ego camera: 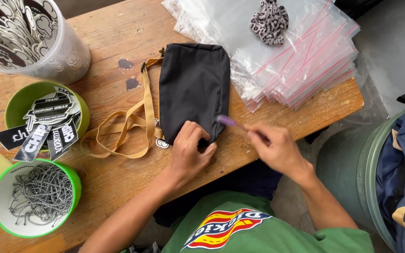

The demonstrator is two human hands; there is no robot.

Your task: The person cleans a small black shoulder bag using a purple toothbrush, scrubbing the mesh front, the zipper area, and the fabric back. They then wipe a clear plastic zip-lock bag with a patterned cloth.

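Head view: zip bags (301, 65) beside black pouch (194, 86)

A wooden table (113, 33) (stained) bears a black pouch (194, 84), zip bags (301, 56), bowls (19, 105).

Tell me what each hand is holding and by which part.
The right hand holds a small purple-headed brush by its handle end. The left hand pinches the black pouch bag at its lower corner, pressing it to the wooden table.
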